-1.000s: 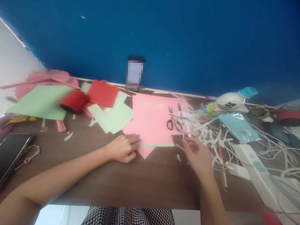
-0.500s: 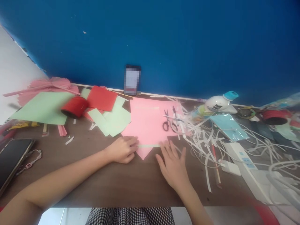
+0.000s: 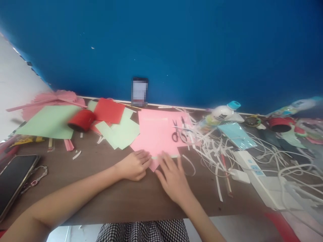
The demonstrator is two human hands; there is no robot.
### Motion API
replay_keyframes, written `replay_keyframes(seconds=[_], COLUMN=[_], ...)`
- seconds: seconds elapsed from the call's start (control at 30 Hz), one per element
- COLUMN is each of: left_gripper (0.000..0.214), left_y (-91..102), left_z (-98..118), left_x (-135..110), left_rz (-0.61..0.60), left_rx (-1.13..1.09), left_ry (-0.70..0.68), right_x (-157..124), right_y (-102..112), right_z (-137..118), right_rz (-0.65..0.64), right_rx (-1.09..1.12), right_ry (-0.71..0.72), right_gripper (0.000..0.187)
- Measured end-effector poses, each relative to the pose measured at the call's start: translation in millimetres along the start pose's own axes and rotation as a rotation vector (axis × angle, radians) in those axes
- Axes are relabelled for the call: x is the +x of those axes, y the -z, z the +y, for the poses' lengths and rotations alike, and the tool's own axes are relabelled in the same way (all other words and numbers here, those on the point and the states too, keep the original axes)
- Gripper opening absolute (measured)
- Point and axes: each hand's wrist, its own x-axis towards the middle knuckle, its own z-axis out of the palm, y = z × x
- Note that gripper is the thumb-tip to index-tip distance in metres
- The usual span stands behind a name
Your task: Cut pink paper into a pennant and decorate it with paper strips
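My left hand [image 3: 136,165] lies at the lower left of the pink paper [image 3: 155,131], fingers bent and pressed together at the left end of a thin pale green paper strip [image 3: 174,156]. Most of that end is hidden under the fingers. My right hand [image 3: 174,178] is spread flat, its fingertips resting on the strip and the paper's lower edge. Between the hands a pink paper corner [image 3: 154,165] points toward me. Black-handled scissors [image 3: 175,134] rest on the right part of the pink paper.
Left are green sheets [image 3: 50,121], a red roll [image 3: 82,120], red paper [image 3: 109,111] and a phone [image 3: 16,178]. Tangled white paper strips [image 3: 209,144], a glue bottle [image 3: 222,112], a blue packet [image 3: 237,134] and a power strip [image 3: 252,171] lie right. Another phone [image 3: 139,91] leans on the wall.
My right hand has slid left along the strip, closer to my left hand. My left hand stays in about the same place. The view has shifted slightly.
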Motion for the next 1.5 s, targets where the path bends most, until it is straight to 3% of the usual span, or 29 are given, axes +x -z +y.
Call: replay_keyframes(seconds=[0.07, 0.27, 0.37, 0.53, 0.9, 1.17, 1.3, 1.43, 1.5], left_gripper=[0.041, 0.042, 0.037, 0.028, 0.035, 0.032, 0.023, 0.016, 0.022], left_y=[-2.5, -1.5, -0.2, -0.2, -5.6, -9.1, -7.2, -0.1, 3.7], left_z=[3, 13, 15, 12, 6, 3, 4, 6, 6], left_x=[0, 3, 3, 2, -1, -2, -2, 0, 1], left_rz=[0.005, 0.003, -0.007, -0.022, 0.040, 0.102, 0.131, 0.164, 0.174], left_rx=[0.031, 0.078, 0.098, 0.085, 0.057, 0.055, 0.056, 0.065, 0.065], left_ry=[0.005, 0.071, 0.094, 0.091, 0.117, 0.119, 0.142, 0.213, 0.224], right_x=[-2, 3, 5, -1, -9, -8, -4, 4, 8], right_y=[-6, -8, 1, 7, 10, 21, 35, 34, 27], right_z=[-14, -30, -19, 9, 48, 64, 76, 80, 71], right_rz=[-0.015, -0.011, -0.034, -0.037, -0.012, -0.007, -0.040, 0.108, 0.125], right_rx=[0.065, 0.157, 0.210, 0.256, 0.219, 0.120, 0.180, 0.243, 0.252], right_ry=[0.072, 0.015, 0.028, -0.083, -0.134, -0.031, -0.024, -0.167, -0.120], right_gripper=[0.052, 0.054, 0.054, 0.047, 0.045, 0.042, 0.040, 0.039, 0.039])
